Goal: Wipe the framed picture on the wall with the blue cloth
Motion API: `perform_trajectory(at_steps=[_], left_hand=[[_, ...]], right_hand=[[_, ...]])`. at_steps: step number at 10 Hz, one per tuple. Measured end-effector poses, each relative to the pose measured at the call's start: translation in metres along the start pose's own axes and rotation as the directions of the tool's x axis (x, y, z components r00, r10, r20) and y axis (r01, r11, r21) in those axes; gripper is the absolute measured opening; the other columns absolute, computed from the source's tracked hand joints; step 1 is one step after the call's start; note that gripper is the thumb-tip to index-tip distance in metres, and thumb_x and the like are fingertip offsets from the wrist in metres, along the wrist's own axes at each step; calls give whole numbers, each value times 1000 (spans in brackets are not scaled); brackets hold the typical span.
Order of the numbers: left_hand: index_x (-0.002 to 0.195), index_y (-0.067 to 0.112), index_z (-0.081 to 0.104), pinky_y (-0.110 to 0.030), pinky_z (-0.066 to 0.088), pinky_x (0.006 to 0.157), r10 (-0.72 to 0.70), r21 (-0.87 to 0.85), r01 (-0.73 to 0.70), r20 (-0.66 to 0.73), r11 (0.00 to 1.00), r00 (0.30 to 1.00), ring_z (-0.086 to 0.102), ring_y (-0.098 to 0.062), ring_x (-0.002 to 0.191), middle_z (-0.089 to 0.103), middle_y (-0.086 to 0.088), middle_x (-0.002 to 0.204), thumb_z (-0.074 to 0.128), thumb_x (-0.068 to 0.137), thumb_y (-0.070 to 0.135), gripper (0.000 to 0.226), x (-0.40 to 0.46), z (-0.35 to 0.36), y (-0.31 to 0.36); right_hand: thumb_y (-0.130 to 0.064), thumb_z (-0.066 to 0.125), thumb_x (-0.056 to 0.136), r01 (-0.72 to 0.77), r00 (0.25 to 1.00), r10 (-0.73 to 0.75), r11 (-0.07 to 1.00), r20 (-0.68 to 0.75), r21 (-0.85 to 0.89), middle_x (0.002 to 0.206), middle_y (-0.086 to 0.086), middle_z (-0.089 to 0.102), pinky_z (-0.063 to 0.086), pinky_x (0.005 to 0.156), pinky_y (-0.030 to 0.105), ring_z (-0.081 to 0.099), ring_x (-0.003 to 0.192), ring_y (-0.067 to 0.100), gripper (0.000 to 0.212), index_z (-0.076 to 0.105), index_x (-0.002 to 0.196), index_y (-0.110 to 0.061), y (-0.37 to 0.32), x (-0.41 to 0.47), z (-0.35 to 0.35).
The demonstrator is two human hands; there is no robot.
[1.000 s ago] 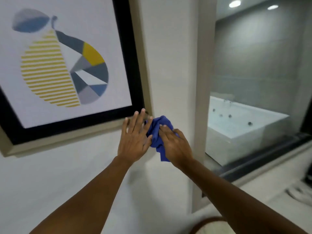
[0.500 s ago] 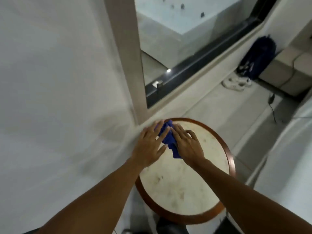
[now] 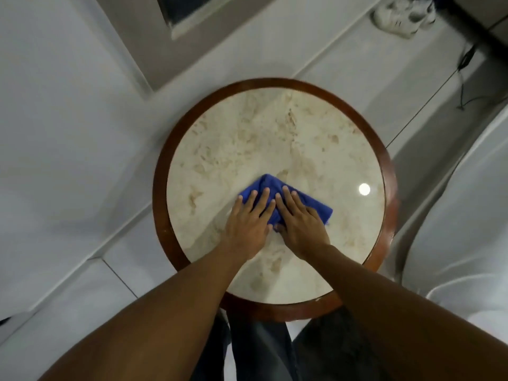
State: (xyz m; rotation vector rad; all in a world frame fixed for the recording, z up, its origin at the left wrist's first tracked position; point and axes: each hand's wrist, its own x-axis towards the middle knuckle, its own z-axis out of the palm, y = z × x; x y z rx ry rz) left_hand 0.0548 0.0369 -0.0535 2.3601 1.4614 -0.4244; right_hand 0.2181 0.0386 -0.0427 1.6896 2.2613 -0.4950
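Observation:
The blue cloth (image 3: 268, 183) lies crumpled on the marble top of a round table with a dark wooden rim (image 3: 161, 193). My left hand (image 3: 248, 224) rests flat on the cloth's left part, fingers stretched out. My right hand (image 3: 301, 226) covers its right part, thumb tucked against the cloth's near edge. Most of the cloth is hidden under both hands. The framed picture is out of view.
The white wall fills the left side, with the corner of a window frame (image 3: 176, 15) at the top. White shoes (image 3: 398, 16) and a black cable (image 3: 464, 78) lie on the floor beyond the table. A white rounded piece of furniture (image 3: 467, 215) stands at the right.
The view swung down from the picture to the round table. Both hands came down from the wall with the cloth and now lie with it on the tabletop.

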Motion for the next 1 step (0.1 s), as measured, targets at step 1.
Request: perform_trajectory(at_steps=[1], left_hand=[[161,19,5,-52,2,123,23,-3,-22,116,1000,993,-3,-30,156,-3,-8,171,25,108,47,63,-8,-47,-6]], right_hand=[[-52,26,102,47,983,-39,998,182,-38,165,6,-2,22,115,39,2,152,22,69,7,157,-16,-4,0,-48]])
